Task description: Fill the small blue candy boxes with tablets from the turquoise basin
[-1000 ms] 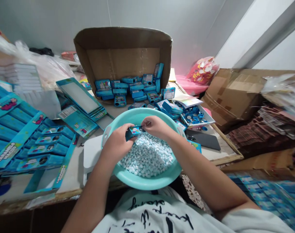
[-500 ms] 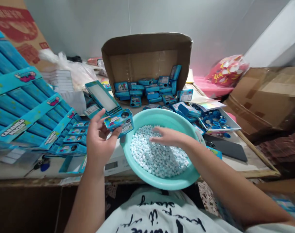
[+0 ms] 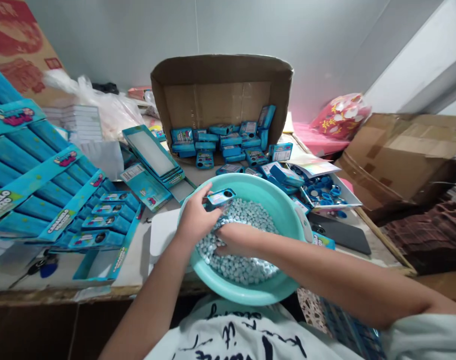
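My left hand (image 3: 198, 217) is closed around a small blue candy box (image 3: 221, 198), held tilted over the left side of a turquoise plastic basin (image 3: 288, 272). A round dark opening or print shows on the box's end. Inside the basin lies a heap of small pale-blue candies (image 3: 246, 267). My right hand (image 3: 237, 239) reaches down into the heap just below the box, its fingers curled among the candies and partly hidden by them.
Behind the basin, a cardboard carton (image 3: 220, 95) on its side holds several blue boxes. Stacked display trays (image 3: 59, 190) fill the left. A white box of blue caps (image 3: 329, 192) and a dark phone (image 3: 344, 235) lie at right. Keys (image 3: 36, 267) rest near the front edge.
My left hand has moved right with the candy box, from beside the basin to over it. My right hand has gone down and left into the candies. The view has shifted slightly.
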Motion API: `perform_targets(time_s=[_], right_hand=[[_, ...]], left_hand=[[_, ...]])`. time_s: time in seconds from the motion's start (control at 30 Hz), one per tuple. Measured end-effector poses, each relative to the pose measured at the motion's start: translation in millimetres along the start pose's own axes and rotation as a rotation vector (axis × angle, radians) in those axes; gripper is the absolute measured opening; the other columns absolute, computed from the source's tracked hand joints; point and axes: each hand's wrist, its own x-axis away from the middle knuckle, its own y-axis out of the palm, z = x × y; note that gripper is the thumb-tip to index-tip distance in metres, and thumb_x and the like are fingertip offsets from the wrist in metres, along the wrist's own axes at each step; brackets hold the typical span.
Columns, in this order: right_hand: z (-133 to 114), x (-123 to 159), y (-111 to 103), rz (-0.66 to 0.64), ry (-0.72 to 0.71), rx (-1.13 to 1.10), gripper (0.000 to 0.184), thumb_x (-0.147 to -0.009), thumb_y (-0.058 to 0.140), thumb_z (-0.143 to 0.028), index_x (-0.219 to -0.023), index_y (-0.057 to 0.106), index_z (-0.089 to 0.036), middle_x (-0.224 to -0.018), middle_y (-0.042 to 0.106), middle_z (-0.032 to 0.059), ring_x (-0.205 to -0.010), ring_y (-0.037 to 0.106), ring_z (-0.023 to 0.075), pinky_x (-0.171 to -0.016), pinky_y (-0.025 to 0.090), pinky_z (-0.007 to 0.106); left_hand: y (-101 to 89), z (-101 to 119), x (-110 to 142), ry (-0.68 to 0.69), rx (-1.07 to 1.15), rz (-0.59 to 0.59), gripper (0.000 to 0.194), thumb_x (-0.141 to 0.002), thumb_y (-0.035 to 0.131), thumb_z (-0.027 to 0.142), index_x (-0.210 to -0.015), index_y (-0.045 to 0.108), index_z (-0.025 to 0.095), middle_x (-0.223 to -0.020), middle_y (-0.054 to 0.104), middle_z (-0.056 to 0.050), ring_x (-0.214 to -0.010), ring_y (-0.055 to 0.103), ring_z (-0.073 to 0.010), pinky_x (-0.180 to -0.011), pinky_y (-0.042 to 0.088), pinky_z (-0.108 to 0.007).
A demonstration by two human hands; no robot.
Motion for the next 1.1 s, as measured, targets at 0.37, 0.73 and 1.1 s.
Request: perform_targets(time_s=[0.37, 0.73, 1.1], right_hand=[[23.6, 12.1, -45.4, 0.76, -0.08, -1.271, 0.025, -0.088, 0.055, -0.035, -0.07, 0.06, -0.019, -0.054, 0.051, -0.0025, -0.045, 0.042, 0.0107, -0.046, 0.03, 0.025], [24.8, -9.1, -35.6, 0.823, 0.015, -1.348, 0.013, -0.075, 0.055, -0.032, -0.067, 0.055, -0.021, -0.072, 0.063, 0.0033, -0.072, 0.06, 0.0184, -0.069, 0.051, 0.03], [26.5, -8.9, -32.2, 0.823, 0.051, -1.433, 0.018, -0.073, 0.059, -0.035, -0.083, 0.061, -0.02, -0.072, 0.064, 0.0012, -0.066, 0.063, 0.0171, -0.07, 0.055, 0.032]], left_hand=[[-3.2, 5.1, 3.2, 0.137, -0.158, -0.323, 0.046, -0.08, 0.07, 0.016, -0.125, 0.068, 0.02, -0.119, 0.064, -0.008, -0.115, 0.064, -0.0247, -0.107, 0.051, -0.039], [-3.5, 2.7, 6.2, 0.158, -0.117, -0.381, 0.048, -0.081, 0.066, 0.019, -0.129, 0.066, 0.025, -0.124, 0.063, -0.007, -0.118, 0.062, -0.0263, -0.105, 0.051, -0.04], [-3.1, 4.3, 7.8, 0.179, -0.112, -0.375, 0.053, -0.08, 0.065, 0.016, -0.133, 0.064, 0.025, -0.136, 0.066, -0.004, -0.127, 0.06, -0.0281, -0.112, 0.048, -0.041]])
